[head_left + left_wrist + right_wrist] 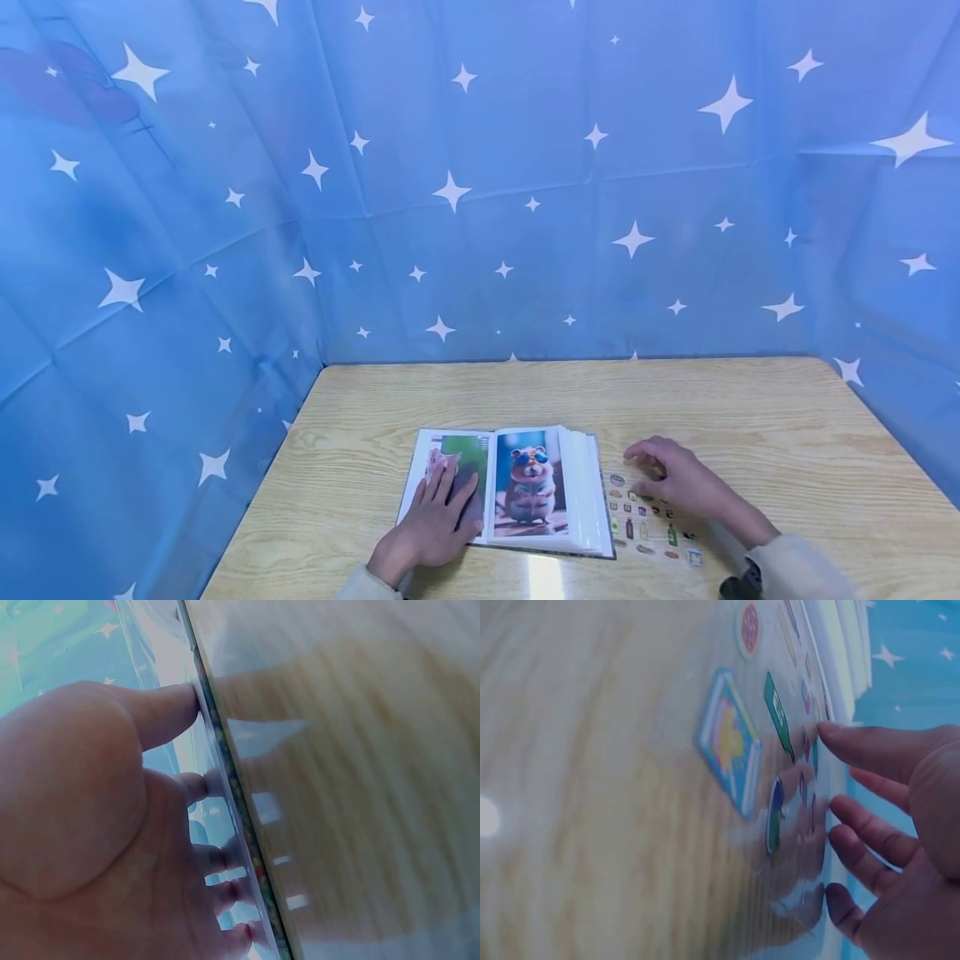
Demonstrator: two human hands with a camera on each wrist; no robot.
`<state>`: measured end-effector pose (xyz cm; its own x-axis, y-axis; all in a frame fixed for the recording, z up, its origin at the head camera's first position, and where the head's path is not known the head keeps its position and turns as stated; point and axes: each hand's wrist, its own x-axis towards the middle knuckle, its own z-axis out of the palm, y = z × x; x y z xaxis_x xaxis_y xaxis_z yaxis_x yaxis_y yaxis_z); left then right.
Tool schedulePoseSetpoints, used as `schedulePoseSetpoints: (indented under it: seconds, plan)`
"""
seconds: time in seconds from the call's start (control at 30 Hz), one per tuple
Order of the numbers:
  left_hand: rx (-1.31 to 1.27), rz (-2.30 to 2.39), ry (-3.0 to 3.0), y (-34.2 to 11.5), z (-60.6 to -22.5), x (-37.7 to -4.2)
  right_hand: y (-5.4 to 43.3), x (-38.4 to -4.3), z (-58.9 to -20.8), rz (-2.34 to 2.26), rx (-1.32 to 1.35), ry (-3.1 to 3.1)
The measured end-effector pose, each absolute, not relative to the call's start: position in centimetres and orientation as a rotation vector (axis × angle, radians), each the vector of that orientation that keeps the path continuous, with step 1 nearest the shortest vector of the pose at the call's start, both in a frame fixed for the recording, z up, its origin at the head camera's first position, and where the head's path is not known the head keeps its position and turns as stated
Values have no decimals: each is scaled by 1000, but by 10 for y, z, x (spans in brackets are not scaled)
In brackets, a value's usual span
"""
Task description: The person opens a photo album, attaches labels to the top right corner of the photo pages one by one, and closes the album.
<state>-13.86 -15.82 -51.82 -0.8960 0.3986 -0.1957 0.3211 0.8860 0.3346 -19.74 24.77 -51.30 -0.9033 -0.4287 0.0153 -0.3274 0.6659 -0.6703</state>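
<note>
An open photo album [588, 492] lies on the table, a picture of a hamster in sunglasses [531, 487] on its right page. My left hand [438, 521] presses flat on the left page, fingers spread over a green picture [468, 458]. The left wrist view shows thumb and fingertips against the page, just above the cover's patterned edge [225, 750]. To the album's right lies a clear sheet of small stickers [628, 528]. Over its far part, my right hand [678, 475] rests with loosely bent fingers, fingertips right at the surface, pinching nothing visible.
A wood-grain table [360, 408] carries everything. Blue cloth with white stars [525, 233] hangs behind it and along both sides. A bright reflection shows on the tabletop in front of the album. A dark band [741, 583] sits by the right sleeve [798, 567].
</note>
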Motion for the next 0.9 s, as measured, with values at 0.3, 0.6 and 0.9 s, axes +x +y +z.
schedulePoseSetpoints:
  seconds: [0.3,0.6,0.9]
  plan:
    - [546,434,2793,-158,-514,-137,240,-197,-511,-1004,-566,2768]
    - [520,386,2781,-152,-500,-134,236,-195,-512,-971,-482,2776]
    - [518,431,2797,-150,-496,-135,236,-194,-508,-1004,-519,2811]
